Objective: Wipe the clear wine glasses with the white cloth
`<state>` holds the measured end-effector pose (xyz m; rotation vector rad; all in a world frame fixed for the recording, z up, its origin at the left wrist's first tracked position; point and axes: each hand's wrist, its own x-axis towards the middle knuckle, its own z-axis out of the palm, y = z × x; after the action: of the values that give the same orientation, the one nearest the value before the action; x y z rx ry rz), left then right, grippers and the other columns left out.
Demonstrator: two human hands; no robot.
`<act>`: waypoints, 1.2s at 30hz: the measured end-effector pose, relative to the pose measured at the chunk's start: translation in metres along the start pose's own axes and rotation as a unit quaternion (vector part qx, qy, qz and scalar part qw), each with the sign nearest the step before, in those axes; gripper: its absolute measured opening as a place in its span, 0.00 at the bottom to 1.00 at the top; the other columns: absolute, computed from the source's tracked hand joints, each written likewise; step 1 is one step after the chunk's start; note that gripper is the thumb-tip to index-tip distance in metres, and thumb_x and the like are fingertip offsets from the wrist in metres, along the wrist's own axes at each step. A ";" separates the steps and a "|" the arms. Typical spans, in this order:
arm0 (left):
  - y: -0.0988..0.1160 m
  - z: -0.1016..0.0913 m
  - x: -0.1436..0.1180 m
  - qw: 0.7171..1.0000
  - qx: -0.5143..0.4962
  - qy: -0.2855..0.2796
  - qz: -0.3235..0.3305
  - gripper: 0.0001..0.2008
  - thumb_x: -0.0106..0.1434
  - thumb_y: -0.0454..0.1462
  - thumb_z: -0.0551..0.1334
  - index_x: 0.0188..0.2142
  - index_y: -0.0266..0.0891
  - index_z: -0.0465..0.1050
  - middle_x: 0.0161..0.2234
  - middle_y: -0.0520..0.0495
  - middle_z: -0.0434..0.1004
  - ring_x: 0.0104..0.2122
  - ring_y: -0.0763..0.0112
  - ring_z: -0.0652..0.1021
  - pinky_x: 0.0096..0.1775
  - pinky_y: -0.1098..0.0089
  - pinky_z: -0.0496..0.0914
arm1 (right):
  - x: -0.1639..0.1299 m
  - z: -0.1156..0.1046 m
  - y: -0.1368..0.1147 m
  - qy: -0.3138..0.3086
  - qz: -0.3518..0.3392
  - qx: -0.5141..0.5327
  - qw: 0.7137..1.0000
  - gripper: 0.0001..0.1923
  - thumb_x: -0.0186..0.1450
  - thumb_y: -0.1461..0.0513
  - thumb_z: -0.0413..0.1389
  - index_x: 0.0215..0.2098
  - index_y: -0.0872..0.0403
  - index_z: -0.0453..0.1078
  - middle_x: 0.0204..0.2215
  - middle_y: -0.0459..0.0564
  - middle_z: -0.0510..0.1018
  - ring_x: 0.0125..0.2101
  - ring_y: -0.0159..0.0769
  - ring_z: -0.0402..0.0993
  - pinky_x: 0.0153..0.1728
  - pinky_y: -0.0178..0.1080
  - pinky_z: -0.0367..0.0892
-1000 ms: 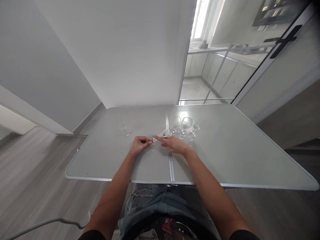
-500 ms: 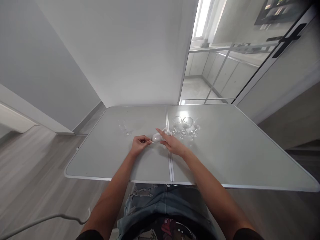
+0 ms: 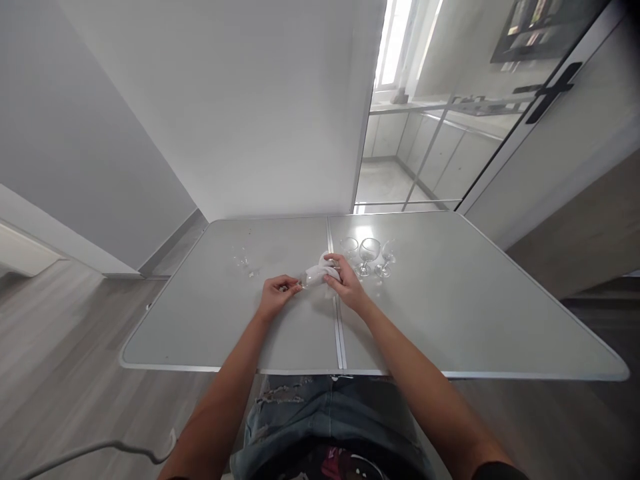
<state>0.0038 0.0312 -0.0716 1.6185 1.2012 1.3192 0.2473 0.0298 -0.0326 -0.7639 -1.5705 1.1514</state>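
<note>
Apparently midway, the left hand [image 3: 276, 298] is pinching a glass [image 3: 311, 279] while the right hand [image 3: 344, 283] is gripping a cloth [image 3: 323, 270] around it; three glasses [image 3: 369, 255] are waiting just right, one small glass [image 3: 242, 257] far left.

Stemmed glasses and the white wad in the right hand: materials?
Stemmed glasses: clear glass by the look, see-through with bright glints; clear plastic not excluded. White wad in the right hand: soft cloth or paper, matte and crumpled.

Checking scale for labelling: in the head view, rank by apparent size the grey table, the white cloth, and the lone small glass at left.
1. grey table
2. white cloth, in the right hand
3. lone small glass; it stands slightly farther away, but looks clearly smallest.
</note>
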 end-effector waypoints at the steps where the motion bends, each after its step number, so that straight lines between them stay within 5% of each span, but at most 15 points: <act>1: -0.001 0.000 0.000 1.000 -0.008 0.009 -0.004 0.14 0.52 0.44 0.74 0.30 0.36 0.82 0.26 0.46 0.79 0.26 0.72 0.74 0.30 0.71 0.67 | 0.000 0.002 0.000 0.022 0.017 0.028 0.999 0.25 0.66 0.57 0.57 0.60 0.49 0.58 0.28 0.43 0.72 0.24 0.31 0.62 0.27 0.34 0.60; 9: 0.000 -0.002 0.004 0.992 -0.087 0.084 -0.032 0.14 0.50 0.44 0.75 0.29 0.36 0.79 0.25 0.46 0.79 0.23 0.73 0.74 0.27 0.72 0.68 | 0.003 0.016 0.004 0.210 0.062 0.153 0.964 0.27 0.58 0.62 0.56 0.56 0.47 0.60 0.36 0.44 0.76 0.29 0.32 0.69 0.29 0.34 0.63; 13: 0.001 -0.009 0.007 0.980 -0.155 0.126 -0.002 0.14 0.54 0.44 0.73 0.29 0.37 0.76 0.23 0.49 0.78 0.20 0.77 0.71 0.25 0.74 0.66 | 0.004 0.020 0.005 0.237 0.123 0.190 0.945 0.26 0.56 0.61 0.56 0.53 0.48 0.65 0.35 0.44 0.76 0.29 0.33 0.69 0.27 0.34 0.63; 18: 0.000 -0.005 0.002 0.986 -0.163 -0.023 -0.037 0.18 0.51 0.47 0.74 0.26 0.35 0.74 0.20 0.49 0.75 0.18 0.77 0.69 0.22 0.74 0.62 | 0.004 0.033 0.011 0.137 0.202 0.301 0.922 0.15 0.55 0.60 0.57 0.42 0.53 0.70 0.31 0.47 0.75 0.29 0.37 0.70 0.28 0.37 0.66; 23: 0.003 -0.001 -0.002 0.977 -0.152 -0.119 -0.085 0.20 0.51 0.48 0.74 0.25 0.34 0.73 0.19 0.49 0.72 0.17 0.78 0.66 0.21 0.75 0.58 | 0.003 0.030 0.008 0.083 0.163 0.290 0.939 0.10 0.63 0.53 0.52 0.35 0.51 0.65 0.29 0.48 0.73 0.30 0.39 0.70 0.32 0.40 0.69; 25: 0.003 -0.001 -0.002 0.974 -0.134 -0.151 -0.105 0.20 0.52 0.49 0.73 0.26 0.34 0.74 0.19 0.49 0.72 0.17 0.79 0.65 0.20 0.76 0.56 | 0.001 0.021 0.001 0.059 0.110 0.219 0.968 0.12 0.66 0.51 0.48 0.36 0.51 0.65 0.31 0.50 0.75 0.32 0.41 0.72 0.35 0.42 0.70; 28: 0.002 0.000 -0.001 0.976 -0.098 -0.163 -0.103 0.20 0.52 0.48 0.73 0.26 0.33 0.75 0.20 0.49 0.73 0.19 0.79 0.66 0.22 0.76 0.57 | -0.003 0.008 -0.010 -0.067 -0.031 0.043 0.996 0.14 0.69 0.53 0.44 0.37 0.51 0.68 0.37 0.54 0.78 0.41 0.44 0.74 0.48 0.49 0.69; 32: 0.003 0.002 0.000 0.984 -0.076 -0.144 -0.072 0.20 0.50 0.48 0.74 0.24 0.32 0.73 0.21 0.51 0.71 0.22 0.76 0.68 0.26 0.75 0.62 | -0.004 0.006 -0.014 -0.214 -0.222 -0.197 0.931 0.11 0.69 0.60 0.46 0.39 0.50 0.71 0.42 0.55 0.79 0.49 0.45 0.72 0.61 0.53 0.58; 34: 0.002 0.001 0.000 0.987 -0.052 -0.140 -0.052 0.20 0.49 0.47 0.74 0.22 0.33 0.73 0.21 0.51 0.69 0.22 0.76 0.67 0.25 0.74 0.62 | -0.003 0.009 -0.012 -0.224 -0.252 -0.238 0.911 0.11 0.68 0.62 0.47 0.42 0.50 0.71 0.43 0.55 0.79 0.52 0.44 0.71 0.62 0.54 0.55; 36: 0.001 -0.001 -0.001 0.993 -0.021 -0.113 -0.024 0.18 0.48 0.46 0.74 0.22 0.33 0.73 0.21 0.50 0.71 0.22 0.75 0.68 0.25 0.74 0.63 | -0.002 0.013 -0.010 -0.207 -0.232 -0.223 0.924 0.12 0.68 0.61 0.47 0.44 0.50 0.71 0.45 0.55 0.79 0.52 0.44 0.72 0.61 0.53 0.56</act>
<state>0.0028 0.0301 -0.0705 1.6496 1.0614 1.0911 0.2365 0.0210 -0.0245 -0.3950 -2.2679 0.6272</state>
